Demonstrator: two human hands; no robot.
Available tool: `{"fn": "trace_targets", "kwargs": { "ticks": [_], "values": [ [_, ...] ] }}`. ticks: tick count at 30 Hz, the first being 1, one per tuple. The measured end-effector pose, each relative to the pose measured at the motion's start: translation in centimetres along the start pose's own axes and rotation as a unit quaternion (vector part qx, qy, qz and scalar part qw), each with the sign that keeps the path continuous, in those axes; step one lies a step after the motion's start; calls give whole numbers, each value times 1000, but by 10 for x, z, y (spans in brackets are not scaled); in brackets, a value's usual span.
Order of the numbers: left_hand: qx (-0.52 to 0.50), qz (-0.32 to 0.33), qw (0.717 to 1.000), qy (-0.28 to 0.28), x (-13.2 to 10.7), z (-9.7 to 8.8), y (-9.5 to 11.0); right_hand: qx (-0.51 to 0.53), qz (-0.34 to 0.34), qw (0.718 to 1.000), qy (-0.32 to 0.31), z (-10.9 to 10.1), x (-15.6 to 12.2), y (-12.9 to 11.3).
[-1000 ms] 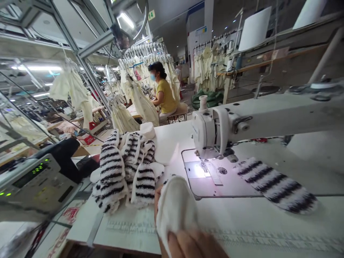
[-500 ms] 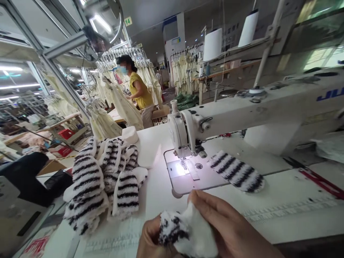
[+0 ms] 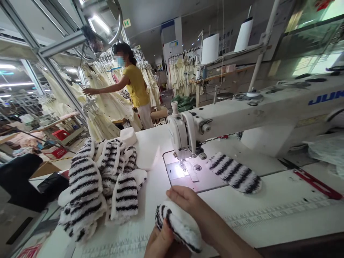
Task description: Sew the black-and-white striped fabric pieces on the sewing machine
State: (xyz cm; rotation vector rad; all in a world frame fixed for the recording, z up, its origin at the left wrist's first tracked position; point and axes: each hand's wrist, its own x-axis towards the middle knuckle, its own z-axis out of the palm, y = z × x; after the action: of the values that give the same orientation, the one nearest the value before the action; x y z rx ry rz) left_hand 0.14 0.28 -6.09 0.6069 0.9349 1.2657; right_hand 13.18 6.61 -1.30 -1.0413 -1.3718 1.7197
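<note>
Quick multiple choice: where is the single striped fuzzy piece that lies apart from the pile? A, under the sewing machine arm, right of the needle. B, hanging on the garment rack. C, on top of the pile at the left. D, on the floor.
A: the single striped piece lies flat on the table under the sewing machine arm, right of the needle plate, apart from the pile.

Both hands, left hand (image 3: 161, 243) and right hand (image 3: 199, 215), gripped a striped fuzzy piece (image 3: 177, 224) at the surface's (image 3: 268, 211) near edge.

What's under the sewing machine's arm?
A striped fuzzy piece lies under the sewing machine's arm on the table. Its underside is hidden.
</note>
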Motion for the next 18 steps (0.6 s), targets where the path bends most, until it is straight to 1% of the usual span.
{"fn": "trace_targets", "kwargs": {
  "ticks": [4,7,9,11,13,14,16,17,18],
  "values": [
    [-17,6,1000,3,4,4,0,-10,-13,1000,9,1,9,1],
    [-34,12,999,3,7,14,6,-10,-34,999,3,-3,12,0],
    [-47,4,999,-7,9,23,13,-11,-62,998,17,-6,6,-4],
    [-68,-5,997,-39,10,33,18,-11,-103,994,44,-8,-6,-10],
    [-87,-12,993,-73,11,41,20,-24,-143,986,78,-10,-21,-16],
    [-92,-14,993,-77,10,42,19,-37,-154,983,94,-12,-27,-18],
    [-75,-10,996,-46,8,40,17,-59,-155,978,129,-19,-37,-21],
    [-48,-2,999,-15,7,37,18,-66,-152,974,153,-25,-39,-22],
    [-10,16,999,30,5,32,20,-72,-150,970,175,-31,-41,-23]
  ]
}}
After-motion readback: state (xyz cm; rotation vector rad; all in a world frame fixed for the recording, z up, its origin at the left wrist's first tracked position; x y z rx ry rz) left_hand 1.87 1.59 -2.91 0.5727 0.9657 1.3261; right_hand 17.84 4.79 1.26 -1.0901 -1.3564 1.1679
